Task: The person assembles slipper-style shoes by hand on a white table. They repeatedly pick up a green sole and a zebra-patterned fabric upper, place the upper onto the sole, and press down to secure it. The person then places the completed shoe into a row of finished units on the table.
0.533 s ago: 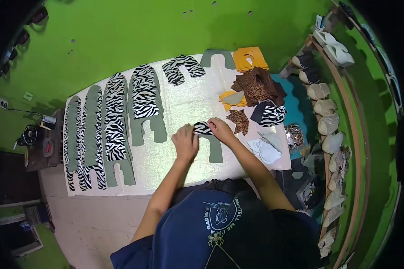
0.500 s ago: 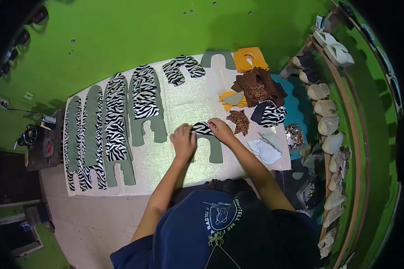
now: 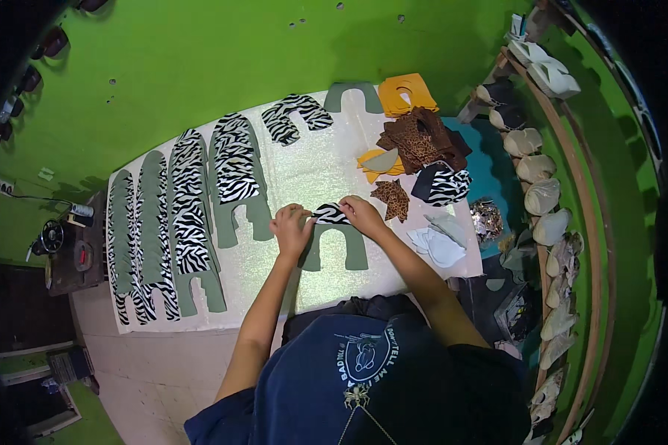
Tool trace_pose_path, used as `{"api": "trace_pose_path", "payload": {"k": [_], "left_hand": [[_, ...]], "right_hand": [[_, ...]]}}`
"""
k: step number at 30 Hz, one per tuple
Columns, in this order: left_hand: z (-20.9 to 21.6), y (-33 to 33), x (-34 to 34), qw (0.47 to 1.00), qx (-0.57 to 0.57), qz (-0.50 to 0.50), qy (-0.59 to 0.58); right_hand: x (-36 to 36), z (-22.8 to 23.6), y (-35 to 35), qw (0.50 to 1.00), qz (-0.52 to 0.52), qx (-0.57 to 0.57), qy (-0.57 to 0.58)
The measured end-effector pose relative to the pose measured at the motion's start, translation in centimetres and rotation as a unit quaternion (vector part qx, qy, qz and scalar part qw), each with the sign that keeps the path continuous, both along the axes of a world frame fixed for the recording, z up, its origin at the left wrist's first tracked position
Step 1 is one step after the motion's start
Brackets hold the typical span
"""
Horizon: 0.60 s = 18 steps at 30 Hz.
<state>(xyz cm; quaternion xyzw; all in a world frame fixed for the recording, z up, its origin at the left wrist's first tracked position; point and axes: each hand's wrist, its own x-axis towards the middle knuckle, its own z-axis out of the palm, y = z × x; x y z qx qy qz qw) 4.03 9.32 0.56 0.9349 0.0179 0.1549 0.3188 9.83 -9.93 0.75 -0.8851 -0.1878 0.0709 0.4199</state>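
Observation:
In front of me on the table, a grey-green U-shaped piece [image 3: 355, 254] lies flat with its two legs toward me. Along its upper, curved part runs a zebra-print piece [image 3: 329, 215]. My right hand [image 3: 364, 216] has its fingertips closed on the right end of that print. At the left end, my left hand [image 3: 292, 228] has bent fingers that meet the edge of the zebra-print piece, and it covers part of the green piece's left shoulder. Both wrists are low over the table.
Overlapping rows of green and zebra-print pieces [image 3: 191, 200] line the table's left side. Another zebra-print U [image 3: 297, 117] lies at the back. Leopard-print pieces [image 3: 423, 141], yellow pieces [image 3: 407, 95] and white pieces [image 3: 441, 243] are on the right. Shoe lasts [image 3: 539, 199] stand along a wooden rack.
My left hand has shifted a little to the left, showing more of the green piece's left leg. The right hand keeps its grip on the zebra-print piece. The view has tilted slightly.

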Motion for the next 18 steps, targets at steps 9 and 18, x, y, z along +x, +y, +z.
{"api": "trace_pose_path", "payload": {"k": [9,18], "left_hand": [[-0.46,-0.36,0.73,0.999,0.044,-0.014,0.017],[-0.81,-0.30,0.92,0.999,0.019,-0.014,0.023]], "right_hand": [[-0.08,0.12,0.12,1.000,0.000,-0.014,0.012],[-0.61,0.35,0.47,0.998,-0.028,-0.047,-0.003]]}}
